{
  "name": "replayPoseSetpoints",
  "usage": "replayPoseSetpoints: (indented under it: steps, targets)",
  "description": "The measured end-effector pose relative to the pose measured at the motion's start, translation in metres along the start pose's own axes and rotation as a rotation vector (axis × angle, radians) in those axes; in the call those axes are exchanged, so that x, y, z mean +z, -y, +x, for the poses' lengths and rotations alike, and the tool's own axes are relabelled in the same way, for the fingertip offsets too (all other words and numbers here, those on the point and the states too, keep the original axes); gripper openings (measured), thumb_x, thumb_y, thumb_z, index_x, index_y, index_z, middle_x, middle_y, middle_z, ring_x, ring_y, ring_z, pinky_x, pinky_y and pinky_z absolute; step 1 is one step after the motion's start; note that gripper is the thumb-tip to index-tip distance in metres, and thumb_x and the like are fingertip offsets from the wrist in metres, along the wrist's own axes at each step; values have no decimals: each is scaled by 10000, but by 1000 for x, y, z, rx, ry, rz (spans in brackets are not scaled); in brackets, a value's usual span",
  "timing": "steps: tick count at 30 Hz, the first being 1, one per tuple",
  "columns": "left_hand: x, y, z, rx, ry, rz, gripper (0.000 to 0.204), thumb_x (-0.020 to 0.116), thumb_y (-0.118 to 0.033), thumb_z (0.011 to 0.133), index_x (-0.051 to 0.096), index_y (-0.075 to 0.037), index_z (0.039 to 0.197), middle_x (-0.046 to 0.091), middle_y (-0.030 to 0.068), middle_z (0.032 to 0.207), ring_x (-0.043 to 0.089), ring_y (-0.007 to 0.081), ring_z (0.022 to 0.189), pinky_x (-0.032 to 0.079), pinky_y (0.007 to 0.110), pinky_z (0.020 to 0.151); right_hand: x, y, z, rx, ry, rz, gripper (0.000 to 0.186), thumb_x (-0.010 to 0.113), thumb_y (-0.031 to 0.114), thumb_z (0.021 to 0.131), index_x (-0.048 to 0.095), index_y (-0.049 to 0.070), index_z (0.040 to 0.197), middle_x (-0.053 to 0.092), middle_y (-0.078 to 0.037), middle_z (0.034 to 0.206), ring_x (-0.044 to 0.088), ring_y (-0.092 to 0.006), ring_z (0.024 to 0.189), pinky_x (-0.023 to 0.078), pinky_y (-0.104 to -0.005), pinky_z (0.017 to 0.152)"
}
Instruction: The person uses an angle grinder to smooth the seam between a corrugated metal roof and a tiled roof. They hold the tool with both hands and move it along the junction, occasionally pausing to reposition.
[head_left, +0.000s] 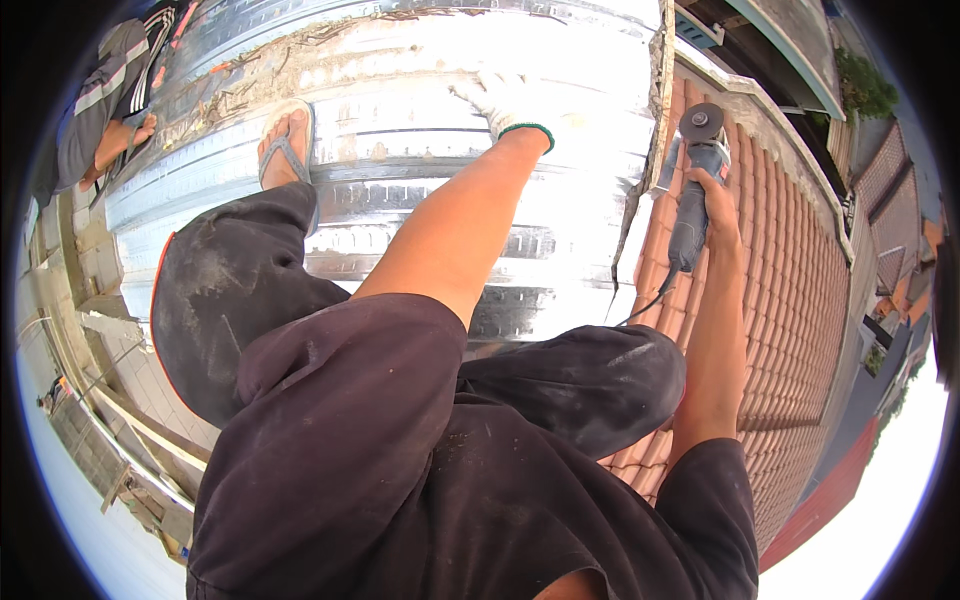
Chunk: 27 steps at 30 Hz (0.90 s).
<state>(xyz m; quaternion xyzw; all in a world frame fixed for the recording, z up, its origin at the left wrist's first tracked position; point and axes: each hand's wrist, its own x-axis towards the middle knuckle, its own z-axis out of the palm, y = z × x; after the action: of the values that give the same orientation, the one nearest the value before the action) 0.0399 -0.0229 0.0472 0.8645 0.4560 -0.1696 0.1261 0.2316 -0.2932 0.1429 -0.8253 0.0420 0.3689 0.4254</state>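
Note:
My right hand (718, 205) is wrapped round the body of a grey angle grinder (688, 228), held out at the right. Its cutting disc (701, 122) points away from me, above the roof tiles, and the cord trails down towards my knee. My left hand (498, 102), in a white glove with a green cuff, rests on a shiny ribbed metal sheet (380, 150) with its fingers spread. Glare washes out part of the glove and the sheet. The sheet's right edge (645, 160) looks ragged and dark.
Terracotta roof tiles (780, 290) slope along the right. My sandalled foot (286, 150) stands on the sheet. Another person (110, 90) crouches at the far left. Timber beams (150, 430) and block walls lie lower left, with neighbouring roofs at the right rim.

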Motion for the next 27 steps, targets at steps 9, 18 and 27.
replayPoseSetpoints:
  steps: [9, 18, 27]
  targets:
    - [-17, 0, -7, 18, -5, 27, 1258, 548, -950, 855, 215, -157, 1773, 125, 286, 1814, 58, 521, 1664, 6, 940, 1136, -55, 9, -69, -82, 28, 714, 355, 814, 281, 926, 643, 25, 1103, 702, -104, 864, 706, -208, 687, 612, -373, 611]
    - [-33, 1, -32, 48, 32, -28, 1252, 617, -904, 851, 256, -114, 1753, 193, 243, 1819, 127, 473, 1678, 58, 899, 1188, -88, -51, -92, -97, -22, 926, 437, 831, 307, 909, 612, 12, 1145, 707, -125, 882, 718, -226, 692, 634, -380, 638]
    - [-66, -64, -132, 307, 189, -827, 917, 756, -578, 977, 486, 38, 1600, 556, 261, 1581, 527, 374, 1489, 397, 453, 1247, -54, -59, -105, -19, -65, 1018, 409, 837, 355, 896, 628, 36, 1044, 687, -130, 780, 698, -242, 606, 614, -394, 562]
